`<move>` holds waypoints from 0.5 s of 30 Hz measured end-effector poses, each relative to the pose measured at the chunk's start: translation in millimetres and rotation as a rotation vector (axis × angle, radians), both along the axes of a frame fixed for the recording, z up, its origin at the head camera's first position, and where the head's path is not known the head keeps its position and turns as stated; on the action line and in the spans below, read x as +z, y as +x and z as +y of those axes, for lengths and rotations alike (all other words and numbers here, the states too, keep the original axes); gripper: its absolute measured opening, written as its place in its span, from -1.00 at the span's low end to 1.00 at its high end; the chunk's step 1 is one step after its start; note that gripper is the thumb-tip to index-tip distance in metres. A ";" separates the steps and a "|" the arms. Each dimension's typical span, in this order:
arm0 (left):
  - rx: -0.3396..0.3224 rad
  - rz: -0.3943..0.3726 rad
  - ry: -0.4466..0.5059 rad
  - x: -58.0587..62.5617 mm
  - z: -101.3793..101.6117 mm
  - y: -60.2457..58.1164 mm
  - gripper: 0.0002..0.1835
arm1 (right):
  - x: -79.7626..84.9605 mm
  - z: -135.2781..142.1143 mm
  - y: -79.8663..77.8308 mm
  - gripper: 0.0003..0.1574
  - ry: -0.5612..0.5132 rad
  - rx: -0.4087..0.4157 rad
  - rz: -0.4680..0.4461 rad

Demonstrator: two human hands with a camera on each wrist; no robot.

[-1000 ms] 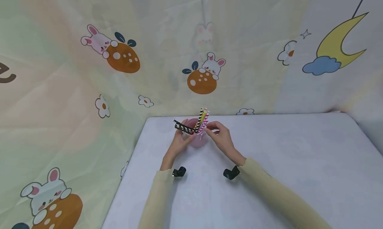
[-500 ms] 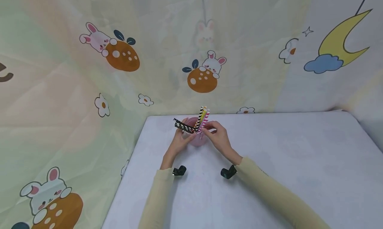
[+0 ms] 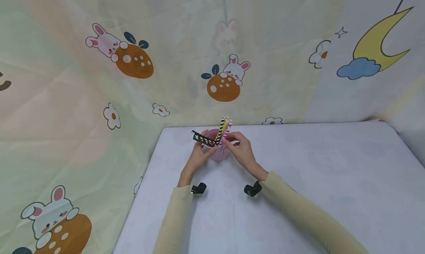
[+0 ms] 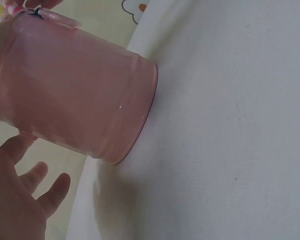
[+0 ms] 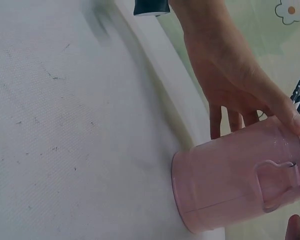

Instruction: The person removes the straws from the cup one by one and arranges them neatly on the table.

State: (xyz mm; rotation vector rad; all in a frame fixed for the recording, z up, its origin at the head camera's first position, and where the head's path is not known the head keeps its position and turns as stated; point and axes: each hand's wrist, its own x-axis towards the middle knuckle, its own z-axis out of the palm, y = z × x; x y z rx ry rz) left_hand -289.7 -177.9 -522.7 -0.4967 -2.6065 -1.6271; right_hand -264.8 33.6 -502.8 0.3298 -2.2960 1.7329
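Observation:
A pink pail (image 3: 220, 156) with a small looped handle (image 5: 260, 186) stands near the table's back edge, several patterned paper straws in its mouth. My left hand (image 3: 197, 158) grips the pail from the left, with its thumb at the rim in the right wrist view. Black-and-white straws (image 3: 203, 139) lean left over that hand. Upright beside them are a black-striped straw (image 3: 220, 129), a yellow straw (image 3: 225, 128) and a pink-striped straw (image 3: 228, 129). My right hand (image 3: 244, 149) pinches at the pink-striped straw by the right rim. Its fingertips are largely hidden in the wrist views.
A white cloth covers the table (image 3: 315, 180). Behind and to the left hangs a printed curtain (image 3: 182, 55) with rabbits, flowers and a moon. Small black devices (image 3: 199, 188) sit at both wrists, under cream sleeves (image 3: 172, 221).
My right hand has shifted slightly left, closer against the straws at the rim. The left hand keeps its grip on the pail. The head view has tilted a little downward.

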 end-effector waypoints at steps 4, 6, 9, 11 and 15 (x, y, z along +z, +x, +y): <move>0.009 -0.026 -0.034 6.6 1.1 3.6 -0.08 | 8.3 1.6 0.6 -0.66 -0.013 0.004 -0.006; 0.015 -0.024 -0.029 4.8 0.9 2.8 -0.08 | 12.9 2.8 1.0 -0.65 -0.022 0.003 -0.002; -0.003 -0.010 0.013 8.3 1.9 4.2 -0.08 | 20.3 5.5 1.9 -0.65 -0.040 0.000 0.010; -0.028 -0.008 0.029 19.5 3.5 9.5 -0.11 | 25.5 7.6 1.9 -0.64 -0.049 -0.004 0.015; -0.052 -0.015 0.005 27.8 4.0 12.6 -0.11 | 37.8 13.4 1.5 -0.61 -0.073 -0.002 0.036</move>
